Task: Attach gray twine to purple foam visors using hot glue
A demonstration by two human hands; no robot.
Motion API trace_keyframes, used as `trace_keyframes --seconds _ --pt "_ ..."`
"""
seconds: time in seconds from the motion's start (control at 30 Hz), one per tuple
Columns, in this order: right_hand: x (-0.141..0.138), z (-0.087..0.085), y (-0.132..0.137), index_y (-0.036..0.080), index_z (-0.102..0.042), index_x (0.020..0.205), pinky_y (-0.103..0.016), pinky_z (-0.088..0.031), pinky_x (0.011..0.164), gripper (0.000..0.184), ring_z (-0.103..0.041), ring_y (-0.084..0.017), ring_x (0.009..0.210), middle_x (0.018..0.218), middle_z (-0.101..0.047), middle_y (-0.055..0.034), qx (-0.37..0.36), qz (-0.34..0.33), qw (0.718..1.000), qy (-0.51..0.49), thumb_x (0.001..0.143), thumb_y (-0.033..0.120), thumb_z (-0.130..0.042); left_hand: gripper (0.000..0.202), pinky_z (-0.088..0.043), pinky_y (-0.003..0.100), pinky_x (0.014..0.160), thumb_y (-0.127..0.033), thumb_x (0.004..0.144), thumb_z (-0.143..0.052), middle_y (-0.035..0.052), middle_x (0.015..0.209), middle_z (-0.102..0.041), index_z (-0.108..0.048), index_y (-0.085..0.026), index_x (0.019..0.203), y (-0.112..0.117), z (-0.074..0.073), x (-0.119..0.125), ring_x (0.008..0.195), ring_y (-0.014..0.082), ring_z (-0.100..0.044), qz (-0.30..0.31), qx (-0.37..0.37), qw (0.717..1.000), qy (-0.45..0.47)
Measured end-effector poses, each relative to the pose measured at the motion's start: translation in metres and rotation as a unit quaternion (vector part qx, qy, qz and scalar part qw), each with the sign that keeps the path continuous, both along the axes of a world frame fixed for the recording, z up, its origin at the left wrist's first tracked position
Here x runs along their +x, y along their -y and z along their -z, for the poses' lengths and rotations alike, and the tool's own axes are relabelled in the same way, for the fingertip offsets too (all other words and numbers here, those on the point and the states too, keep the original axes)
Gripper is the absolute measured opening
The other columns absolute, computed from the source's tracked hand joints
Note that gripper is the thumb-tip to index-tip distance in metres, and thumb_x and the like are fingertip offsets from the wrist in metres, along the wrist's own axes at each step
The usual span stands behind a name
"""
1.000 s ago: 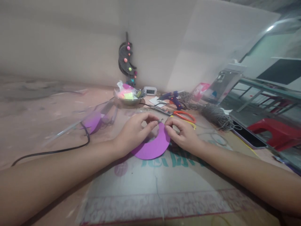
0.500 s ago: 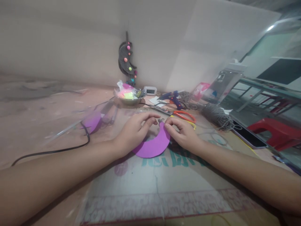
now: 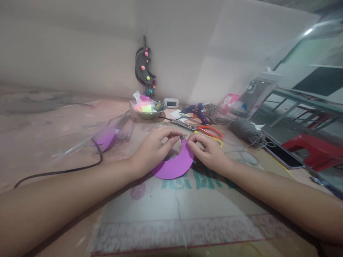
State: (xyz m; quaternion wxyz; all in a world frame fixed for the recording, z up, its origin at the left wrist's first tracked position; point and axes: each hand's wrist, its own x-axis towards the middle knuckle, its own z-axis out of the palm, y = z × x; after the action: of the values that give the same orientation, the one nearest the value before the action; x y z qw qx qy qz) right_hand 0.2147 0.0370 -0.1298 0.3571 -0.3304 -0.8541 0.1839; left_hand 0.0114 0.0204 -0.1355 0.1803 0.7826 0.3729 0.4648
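Observation:
A purple paper crescent (image 3: 174, 166) lies on the clear plastic mat, its horn pointing away from me. My right hand (image 3: 207, 148) pinches the crescent near its right tip between thumb and fingers. Grey yarn (image 3: 183, 137) sits in a small coil at that tip. My left hand (image 3: 154, 150) arches over the crescent's left part, which it hides. Its thumb and index fingertip close in at the yarn; the exact contact is small and blurred.
Behind my hands are orange-and-yellow scissors (image 3: 209, 132), a glue gun (image 3: 197, 111) and a metal bowl (image 3: 148, 113) of colourful pieces. A grey yarn ball (image 3: 248, 132) and a phone (image 3: 284, 153) lie right. Left are a purple piece (image 3: 105, 138) and a black cord (image 3: 59, 173).
My left thumb and index finger have shifted slightly right, to the yarn at the crescent's tip. My right hand and the crescent have hardly moved.

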Motion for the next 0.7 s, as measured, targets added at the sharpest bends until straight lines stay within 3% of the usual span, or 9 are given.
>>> trace_keyframes --seconds 0.7 --pt "0.0008 -0.0001 0.0015 0.018 -0.053 0.072 -0.021 -0.041 0.061 0.020 -0.052 -0.010 0.062 0.068 -0.058 0.0015 0.011 -0.022 1.000 0.008 0.092 0.019 -0.049 0.017 -0.048 0.033 0.090 -0.020 0.093 -0.054 0.0042 0.100 -0.072 -0.068 -0.017 0.100 -0.0011 0.0007 0.0004 0.096 0.0175 -0.064 -0.002 -0.015 1.000 -0.001"
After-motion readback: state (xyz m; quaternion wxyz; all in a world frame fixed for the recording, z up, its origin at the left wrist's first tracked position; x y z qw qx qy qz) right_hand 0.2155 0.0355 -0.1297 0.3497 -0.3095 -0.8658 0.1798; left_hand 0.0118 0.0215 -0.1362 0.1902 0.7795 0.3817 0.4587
